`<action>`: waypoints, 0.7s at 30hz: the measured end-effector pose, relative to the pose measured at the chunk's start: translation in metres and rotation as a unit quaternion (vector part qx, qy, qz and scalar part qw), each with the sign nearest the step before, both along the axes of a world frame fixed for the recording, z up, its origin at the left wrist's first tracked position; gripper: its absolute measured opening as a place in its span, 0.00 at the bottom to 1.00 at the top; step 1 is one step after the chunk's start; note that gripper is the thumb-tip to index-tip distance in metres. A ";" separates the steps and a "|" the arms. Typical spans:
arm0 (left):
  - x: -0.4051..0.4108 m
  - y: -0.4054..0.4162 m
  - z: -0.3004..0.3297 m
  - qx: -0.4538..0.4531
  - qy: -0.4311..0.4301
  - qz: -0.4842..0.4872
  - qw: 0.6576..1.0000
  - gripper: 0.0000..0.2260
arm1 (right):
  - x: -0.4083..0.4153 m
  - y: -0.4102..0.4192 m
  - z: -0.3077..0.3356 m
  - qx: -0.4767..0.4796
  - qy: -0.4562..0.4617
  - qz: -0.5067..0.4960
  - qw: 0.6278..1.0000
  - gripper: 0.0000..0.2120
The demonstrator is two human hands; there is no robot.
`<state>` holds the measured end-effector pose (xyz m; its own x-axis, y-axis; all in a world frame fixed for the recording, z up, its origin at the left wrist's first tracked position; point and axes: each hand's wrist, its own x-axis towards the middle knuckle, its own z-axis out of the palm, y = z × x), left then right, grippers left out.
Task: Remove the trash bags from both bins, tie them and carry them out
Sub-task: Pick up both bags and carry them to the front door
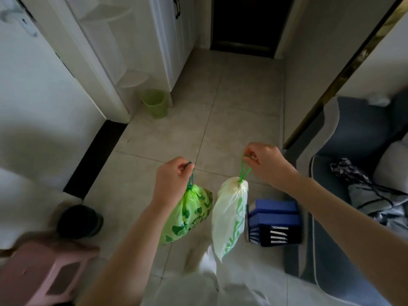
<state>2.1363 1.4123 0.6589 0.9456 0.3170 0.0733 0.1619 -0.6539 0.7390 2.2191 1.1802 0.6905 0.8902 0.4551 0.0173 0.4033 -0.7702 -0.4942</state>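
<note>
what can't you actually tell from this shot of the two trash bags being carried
- Bag contents: green trash bag and white trash bag, head view; plastic hides them.
- Dark bin: motion blur, liner unclear.
- Green basket: too small to see inside.
- Pink stool: cut off by the frame edge.

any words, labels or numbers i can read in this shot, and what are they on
None can be read.
Green bag in the left hand: dark green print, too blurred.
Pale bag in the right hand: green lettering, folded and blurred.
Blue binders: white spine labels, too small.
</note>
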 end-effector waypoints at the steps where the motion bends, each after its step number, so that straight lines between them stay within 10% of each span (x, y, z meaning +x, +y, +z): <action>1: 0.027 0.003 0.001 0.000 0.002 -0.008 1.000 0.09 | 0.024 0.003 0.003 -0.002 -0.001 -0.005 1.000 0.03; 21: 0.566 0.025 -0.013 -0.010 0.002 0.008 1.000 0.09 | 0.540 0.021 0.003 0.026 -0.014 0.000 1.000 0.03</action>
